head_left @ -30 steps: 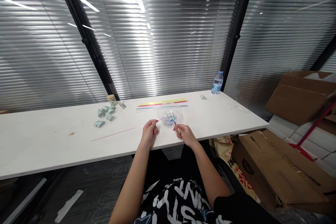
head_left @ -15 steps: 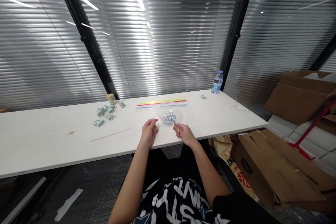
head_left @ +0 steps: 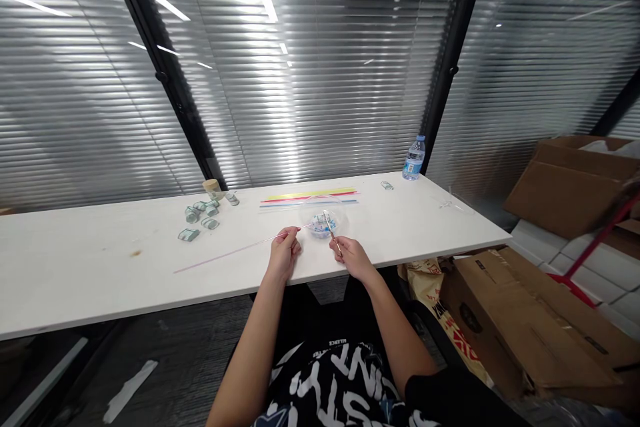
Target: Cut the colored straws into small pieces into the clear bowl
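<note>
Between the fingers of my left hand (head_left: pixel 285 252) is a long, thin pink strip (head_left: pixel 220 256), trailing leftward over the white table (head_left: pixel 100 247). Its short end points at a clear round bowl (head_left: pixel 343 220) with small blue and white pieces (head_left: pixel 323 224) inside. My right hand (head_left: pixel 349 255) is closed on a slim metal tool (head_left: pixel 331 227), perhaps scissors or tweezers, whose tip is over the bowl. Behind the bowl lie yellow (head_left: pixel 313 193), red (head_left: pixel 305 197) and blue strips (head_left: pixel 310 202).
Several green-grey wrapped pieces (head_left: pixel 189 235) lie at the left near a tan-lidded container (head_left: pixel 211 187). A water bottle (head_left: pixel 413 159) stands at the back right, and clear scraps (head_left: pixel 450 201) lie near the right edge. Cardboard boxes (head_left: pixel 535 307) are beside the table.
The pink strip's far end has shifted slightly, and its short end reaches less far over the bowl. Both hands have hardly moved.
</note>
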Tool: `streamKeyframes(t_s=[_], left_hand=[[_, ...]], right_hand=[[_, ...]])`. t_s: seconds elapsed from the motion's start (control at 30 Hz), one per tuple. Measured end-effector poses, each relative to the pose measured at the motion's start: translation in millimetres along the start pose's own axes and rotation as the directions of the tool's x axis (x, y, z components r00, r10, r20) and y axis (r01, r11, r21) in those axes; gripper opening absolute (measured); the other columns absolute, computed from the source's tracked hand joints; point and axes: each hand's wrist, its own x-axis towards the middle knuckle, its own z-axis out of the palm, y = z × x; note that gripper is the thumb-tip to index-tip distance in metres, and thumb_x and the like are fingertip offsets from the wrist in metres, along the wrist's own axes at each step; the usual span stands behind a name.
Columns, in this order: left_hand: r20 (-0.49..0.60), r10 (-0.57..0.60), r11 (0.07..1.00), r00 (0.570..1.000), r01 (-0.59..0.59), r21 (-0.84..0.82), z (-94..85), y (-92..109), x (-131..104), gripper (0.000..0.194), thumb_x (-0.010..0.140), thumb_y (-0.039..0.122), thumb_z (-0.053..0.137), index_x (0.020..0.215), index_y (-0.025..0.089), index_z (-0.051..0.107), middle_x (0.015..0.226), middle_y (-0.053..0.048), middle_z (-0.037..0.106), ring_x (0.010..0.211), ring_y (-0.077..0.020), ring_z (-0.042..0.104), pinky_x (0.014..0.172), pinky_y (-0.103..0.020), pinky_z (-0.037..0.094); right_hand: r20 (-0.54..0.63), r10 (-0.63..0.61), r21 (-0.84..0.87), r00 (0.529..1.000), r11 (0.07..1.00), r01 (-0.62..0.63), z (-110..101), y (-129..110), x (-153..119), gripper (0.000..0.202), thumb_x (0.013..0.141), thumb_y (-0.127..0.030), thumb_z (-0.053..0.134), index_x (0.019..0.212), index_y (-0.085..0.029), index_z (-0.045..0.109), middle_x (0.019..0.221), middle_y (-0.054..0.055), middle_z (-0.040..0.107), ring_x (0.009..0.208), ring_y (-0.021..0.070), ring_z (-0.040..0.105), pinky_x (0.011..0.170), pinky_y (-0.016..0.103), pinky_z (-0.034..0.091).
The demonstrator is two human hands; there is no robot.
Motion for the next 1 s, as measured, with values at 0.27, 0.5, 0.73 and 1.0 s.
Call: streamKeyframes(t_s=[0.27,0.5,0.73,1.0], left_hand=[[0.001,0.009,1.000,1.000,-0.009,-0.005,-2.2,-2.1,1.0,0.040,0.063,0.042,0.081,0.085,0.014,0.062,0.049,0.009,0.034,0.045,-0.0038,0.032,0.048,-0.018,0.027],[0.024,0.020,1.000,1.000,-0.020,-0.006,-3.1,-2.9,1.6,0.038,0.064,0.041,0.081,0.083,0.014,0.063,0.049,0.009,0.032,0.045,-0.0037,0.031,0.048,-0.018,0.027],[0.025,0.023,1.000,0.999,-0.023,-0.017,-2.6,-2.9,0.9,0.035,0.064,0.040,0.080,0.082,0.014,0.063,0.049,0.009,0.033,0.045,-0.0038,0.031,0.047,-0.018,0.026],[-0.001,0.029,0.999,1.000,-0.029,-0.016,-1.8,-2.5,1.0,0.038,0.063,0.040,0.081,0.084,0.015,0.062,0.049,0.009,0.034,0.045,-0.0035,0.032,0.047,-0.018,0.027]], right_hand=[[-0.003,0.045,0.111,0.999,0.993,-0.045,0.6,-5.6,-1.2,0.042,0.077,-0.055,0.057,0.079,-0.013,0.052,0.058,-0.005,0.034,0.047,0.0030,0.029,0.047,0.019,0.019],[-0.002,0.028,0.154,1.000,0.988,-0.028,0.9,-8.1,-2.4,0.044,0.075,-0.056,0.060,0.077,-0.013,0.050,0.057,-0.006,0.032,0.047,0.0027,0.029,0.047,0.019,0.019],[-0.002,0.028,0.141,1.000,0.990,-0.027,1.1,-7.8,-2.2,0.045,0.075,-0.057,0.060,0.077,-0.013,0.051,0.060,-0.005,0.034,0.047,0.0024,0.029,0.047,0.019,0.019],[0.015,0.044,0.058,0.999,0.997,-0.045,-0.2,-7.7,-2.5,0.045,0.079,-0.058,0.056,0.078,-0.014,0.048,0.062,-0.004,0.034,0.051,0.0029,0.030,0.049,0.018,0.021]])
